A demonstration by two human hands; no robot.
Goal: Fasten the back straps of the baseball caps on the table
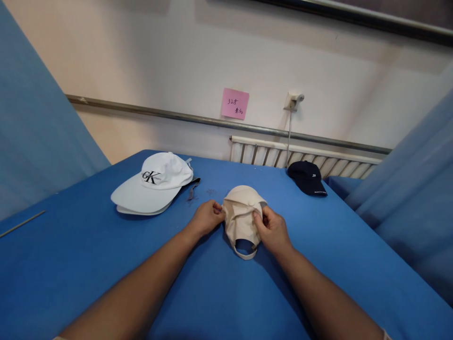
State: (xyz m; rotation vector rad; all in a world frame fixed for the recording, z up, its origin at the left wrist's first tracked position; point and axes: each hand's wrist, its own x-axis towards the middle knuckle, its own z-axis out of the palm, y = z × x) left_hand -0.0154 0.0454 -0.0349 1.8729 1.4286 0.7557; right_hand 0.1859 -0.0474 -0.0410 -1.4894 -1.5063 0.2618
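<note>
The left hand [206, 219] and right hand [276, 232] pinch opposite sides of a beige cap [243, 221] between closed fingers [258, 222].

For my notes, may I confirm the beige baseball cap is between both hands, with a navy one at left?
Not quite: the head view shows the navy baseball cap at right; the beige baseball cap is between the left hand and right hand.

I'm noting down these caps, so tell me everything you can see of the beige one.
The beige cap looks like soft cloth, its crown creased, its far end rounded. The back strap loops at the near end. It is on or just above the blue table. The right hand grips its right side, thumb on top; the left hand touches its left edge.
</note>
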